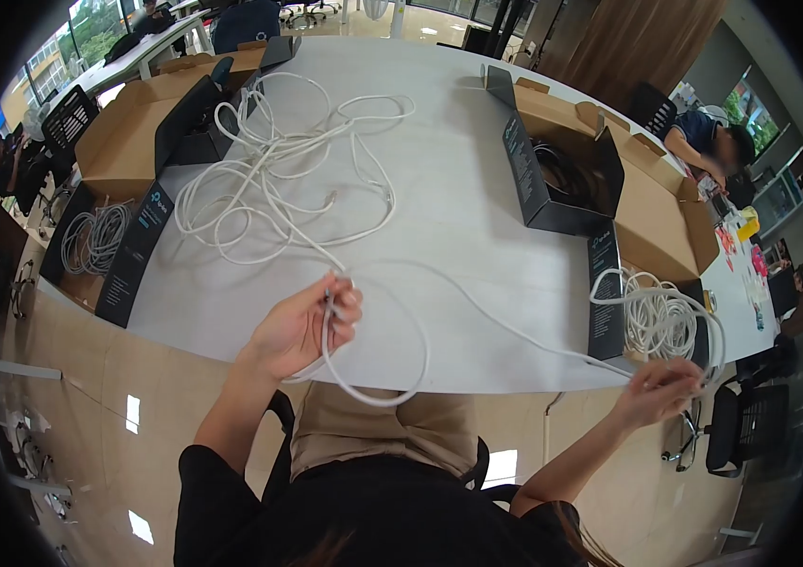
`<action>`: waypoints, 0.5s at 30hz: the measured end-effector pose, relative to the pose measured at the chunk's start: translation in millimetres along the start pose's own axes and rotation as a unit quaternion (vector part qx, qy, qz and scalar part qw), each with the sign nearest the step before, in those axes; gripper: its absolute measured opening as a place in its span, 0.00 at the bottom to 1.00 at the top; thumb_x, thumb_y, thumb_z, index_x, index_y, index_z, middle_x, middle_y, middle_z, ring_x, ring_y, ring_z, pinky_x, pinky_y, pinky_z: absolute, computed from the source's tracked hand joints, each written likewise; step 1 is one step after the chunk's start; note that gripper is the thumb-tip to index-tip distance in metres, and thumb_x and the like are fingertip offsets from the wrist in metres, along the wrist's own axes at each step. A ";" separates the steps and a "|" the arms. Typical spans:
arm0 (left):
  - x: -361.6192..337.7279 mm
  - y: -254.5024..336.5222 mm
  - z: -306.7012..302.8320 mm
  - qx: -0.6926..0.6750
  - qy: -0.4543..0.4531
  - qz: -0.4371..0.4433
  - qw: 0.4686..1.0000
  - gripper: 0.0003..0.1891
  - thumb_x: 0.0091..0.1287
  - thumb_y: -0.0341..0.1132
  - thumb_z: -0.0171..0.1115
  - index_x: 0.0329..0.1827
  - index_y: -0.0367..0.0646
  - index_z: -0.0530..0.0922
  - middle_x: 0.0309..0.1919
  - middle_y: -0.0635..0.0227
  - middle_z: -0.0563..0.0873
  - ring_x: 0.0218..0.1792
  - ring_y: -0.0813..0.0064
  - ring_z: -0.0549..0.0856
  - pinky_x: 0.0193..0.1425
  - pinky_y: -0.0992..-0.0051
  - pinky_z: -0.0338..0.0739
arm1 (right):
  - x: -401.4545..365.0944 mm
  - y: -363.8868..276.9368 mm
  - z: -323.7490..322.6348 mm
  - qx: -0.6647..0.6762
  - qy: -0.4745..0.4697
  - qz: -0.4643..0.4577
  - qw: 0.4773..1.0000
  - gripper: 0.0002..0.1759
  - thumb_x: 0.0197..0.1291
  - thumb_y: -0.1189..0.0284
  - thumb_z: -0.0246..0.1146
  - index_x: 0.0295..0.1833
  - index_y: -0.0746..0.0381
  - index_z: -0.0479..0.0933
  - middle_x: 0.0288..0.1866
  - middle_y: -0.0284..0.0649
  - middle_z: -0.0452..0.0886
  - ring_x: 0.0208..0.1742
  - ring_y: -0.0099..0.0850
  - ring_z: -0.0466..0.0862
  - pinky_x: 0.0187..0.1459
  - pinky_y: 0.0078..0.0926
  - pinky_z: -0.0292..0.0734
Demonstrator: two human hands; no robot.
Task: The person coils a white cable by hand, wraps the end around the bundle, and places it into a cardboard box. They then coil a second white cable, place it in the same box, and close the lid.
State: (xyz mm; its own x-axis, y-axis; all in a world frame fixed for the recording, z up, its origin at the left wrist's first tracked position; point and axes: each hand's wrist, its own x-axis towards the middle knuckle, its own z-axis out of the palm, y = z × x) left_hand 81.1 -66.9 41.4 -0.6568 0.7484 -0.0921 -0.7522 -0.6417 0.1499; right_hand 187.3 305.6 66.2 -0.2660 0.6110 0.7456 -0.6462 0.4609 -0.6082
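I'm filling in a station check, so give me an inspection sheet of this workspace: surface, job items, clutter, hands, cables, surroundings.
Surface: white table, bare through the middle; no spills seen.
Job's things: white cable, looped below the left hand; tangled white pile beyond it.
Clutter: open boxes along both sides, including near left box, near right box and far right box.
Hands: left pinches cable; right hand grips cable by the near right box.
Cables: coils in both near boxes, dark cable in the far right; which strands join is unclear.
Surroundings: other people seated, office chair at right.
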 end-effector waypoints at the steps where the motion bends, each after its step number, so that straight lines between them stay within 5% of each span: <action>1: 4.0 -0.1 4.1 -0.147 -0.013 0.003 0.989 0.13 0.73 0.37 0.39 0.31 0.40 0.65 0.27 0.73 0.68 0.29 0.79 0.68 0.37 0.79 0.65 | -8.3 0.0 8.4 -0.011 -0.026 0.000 1.000 0.25 0.67 0.51 0.43 0.29 0.62 0.64 0.10 0.30 0.56 0.05 0.17 0.56 0.05 0.13 0.50; 3: 10.6 3.0 8.9 -0.129 -0.003 0.124 0.984 0.12 0.72 0.35 0.37 0.30 0.40 0.63 0.27 0.72 0.66 0.29 0.78 0.66 0.38 0.78 0.64 | -28.8 1.1 19.8 0.020 -0.123 0.039 0.991 0.28 0.66 0.50 0.45 0.26 0.64 0.66 0.10 0.32 0.59 0.06 0.20 0.60 0.06 0.15 0.54; 5: 17.8 7.9 14.0 -0.093 0.014 0.226 0.970 0.10 0.70 0.32 0.35 0.30 0.41 0.62 0.26 0.72 0.63 0.28 0.78 0.63 0.37 0.76 0.60 | -44.6 -6.4 29.8 -0.041 -0.248 0.005 0.968 0.30 0.65 0.51 0.48 0.24 0.67 0.72 0.14 0.40 0.72 0.10 0.23 0.69 0.13 0.16 0.61; 8: 24.1 12.6 11.1 0.011 -0.015 0.316 0.949 0.09 0.71 0.33 0.36 0.31 0.43 0.62 0.25 0.72 0.62 0.28 0.78 0.62 0.37 0.76 0.59 | -54.6 -14.5 48.3 -0.041 -0.352 -0.061 0.933 0.27 0.66 0.56 0.50 0.24 0.68 0.72 0.16 0.41 0.74 0.12 0.23 0.72 0.15 0.15 0.63; 11: 28.6 -8.5 30.1 0.054 -0.025 0.390 0.919 0.08 0.71 0.33 0.37 0.35 0.41 0.62 0.26 0.71 0.61 0.28 0.77 0.61 0.36 0.76 0.58 | -61.9 -24.8 69.7 -0.051 -0.355 -0.011 0.933 0.24 0.70 0.58 0.43 0.26 0.65 0.65 0.11 0.37 0.65 0.10 0.22 0.69 0.11 0.14 0.57; 14: 34.1 -19.5 32.9 0.097 -0.017 0.397 0.913 0.07 0.72 0.33 0.36 0.36 0.42 0.62 0.25 0.72 0.59 0.28 0.78 0.61 0.38 0.76 0.60 | -70.6 -26.7 82.5 0.063 -0.240 0.149 0.957 0.21 0.70 0.62 0.44 0.27 0.64 0.65 0.13 0.40 0.69 0.09 0.23 0.68 0.12 0.15 0.61; 15: 34.9 -18.6 29.7 0.089 -0.037 0.402 0.910 0.07 0.72 0.34 0.37 0.40 0.42 0.64 0.26 0.73 0.61 0.30 0.78 0.63 0.40 0.76 0.61 | -69.4 -28.3 90.2 0.138 -0.209 0.198 0.948 0.18 0.71 0.61 0.39 0.34 0.63 0.63 0.12 0.37 0.63 0.07 0.24 0.64 0.10 0.16 0.60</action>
State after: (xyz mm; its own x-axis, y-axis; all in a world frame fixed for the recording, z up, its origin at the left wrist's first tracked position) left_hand 73.7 -23.9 64.5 -0.9809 0.0614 0.1843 -0.0039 -0.9547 0.2975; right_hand 159.5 192.1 56.2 -0.7495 0.3666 0.5512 -0.5836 0.0271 -0.8116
